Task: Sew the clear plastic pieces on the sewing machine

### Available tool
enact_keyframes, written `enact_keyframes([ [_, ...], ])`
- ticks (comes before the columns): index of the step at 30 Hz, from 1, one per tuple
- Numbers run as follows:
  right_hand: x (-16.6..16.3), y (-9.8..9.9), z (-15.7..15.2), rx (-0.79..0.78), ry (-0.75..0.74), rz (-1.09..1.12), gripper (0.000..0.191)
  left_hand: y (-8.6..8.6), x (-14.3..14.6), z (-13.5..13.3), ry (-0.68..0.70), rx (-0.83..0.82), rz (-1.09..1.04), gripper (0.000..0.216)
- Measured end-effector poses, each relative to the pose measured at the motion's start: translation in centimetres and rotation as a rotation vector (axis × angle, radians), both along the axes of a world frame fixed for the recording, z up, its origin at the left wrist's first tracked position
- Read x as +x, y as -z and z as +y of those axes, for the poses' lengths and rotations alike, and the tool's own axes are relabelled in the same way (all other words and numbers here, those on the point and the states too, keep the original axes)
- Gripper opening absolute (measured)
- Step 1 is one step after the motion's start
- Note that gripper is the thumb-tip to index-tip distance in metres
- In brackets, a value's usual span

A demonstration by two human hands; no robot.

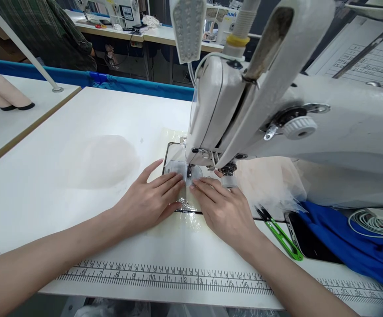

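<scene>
My left hand [153, 198] lies palm down at the left of the sewing machine's needle area, its fingers stretched towards the presser foot [189, 171]. From the right, my right hand [226, 207] rests with extended fingertips close to the same foot. Both sets of fingertips press on a small, see-through pale piece [175, 167], perhaps sheer fabric, over the needle plate. Its edges under the fingers are hidden. The white sewing machine [211, 101] stands above my hands. An oval of sheer pale fabric [108, 160] is on the white table at the left.
Sheer fabric pieces [270, 180] lie under the machine arm. Green thread snips [282, 237], a black phone [313, 240] and blue cloth [352, 246] are at the right. A printed ruler [165, 277] runs along the front edge. A person's sleeve [62, 31] shows beyond the table.
</scene>
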State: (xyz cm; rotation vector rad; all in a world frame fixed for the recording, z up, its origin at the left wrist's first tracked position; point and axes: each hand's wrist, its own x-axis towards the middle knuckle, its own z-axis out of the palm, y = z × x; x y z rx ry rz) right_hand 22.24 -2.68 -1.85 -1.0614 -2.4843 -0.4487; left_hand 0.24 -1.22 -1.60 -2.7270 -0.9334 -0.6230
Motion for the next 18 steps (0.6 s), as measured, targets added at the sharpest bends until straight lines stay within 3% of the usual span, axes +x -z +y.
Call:
enact_keyframes([
  [18, 0.00, -0.12, 0.46, -0.033, 0.053, 0.005, 0.043, -0.02, 0.06, 0.05, 0.003, 0.001, -0.001, 0.035],
])
